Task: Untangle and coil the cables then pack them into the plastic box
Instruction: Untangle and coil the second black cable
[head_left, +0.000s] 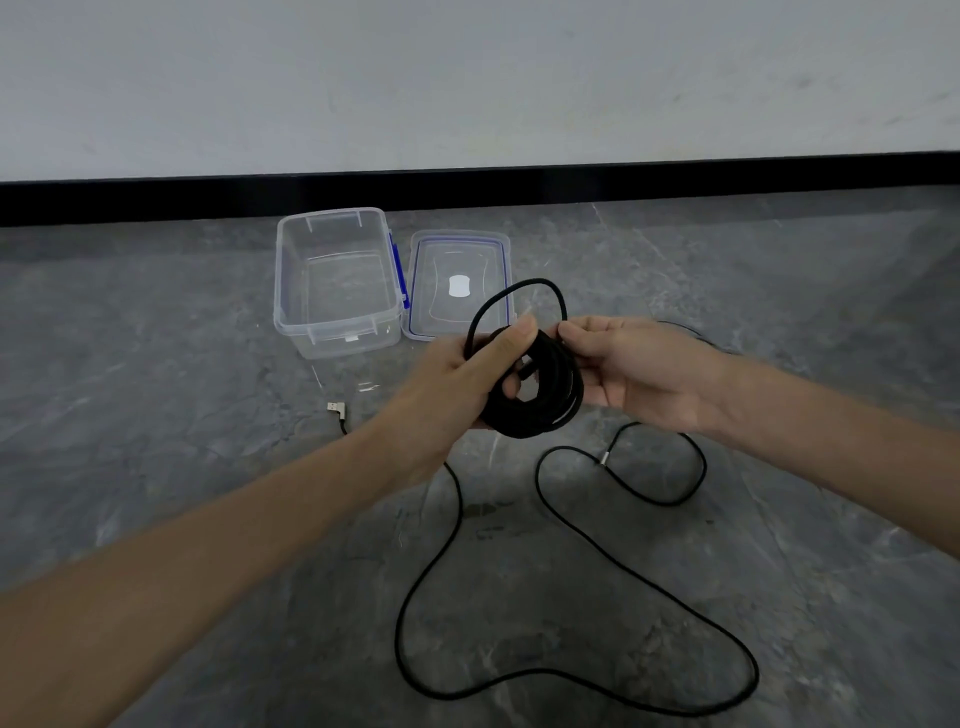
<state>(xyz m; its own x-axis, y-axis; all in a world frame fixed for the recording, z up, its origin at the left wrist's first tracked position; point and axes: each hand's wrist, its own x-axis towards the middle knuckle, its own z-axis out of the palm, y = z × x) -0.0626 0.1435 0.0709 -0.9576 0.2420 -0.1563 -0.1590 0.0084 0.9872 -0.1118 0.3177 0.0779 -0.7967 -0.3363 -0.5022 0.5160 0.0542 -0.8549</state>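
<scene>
My left hand (457, 384) grips a coil of black cable (545, 395), thumb laid over the top of the loops. My right hand (634, 369) pinches a loose loop of the same cable that rises above the coil. A second black cable (571, 525) lies loose on the floor below my hands in a wide winding loop, with a silver plug (603, 458) near its upper part. Another silver USB plug (335, 409) lies to the left. The clear plastic box (337, 280) stands open beyond my hands.
The box's lid (457, 283), clear with a blue seal, lies flat to the right of the box. Everything sits on a grey stone floor (182, 364). A black skirting strip (156, 200) and a pale wall run behind the box.
</scene>
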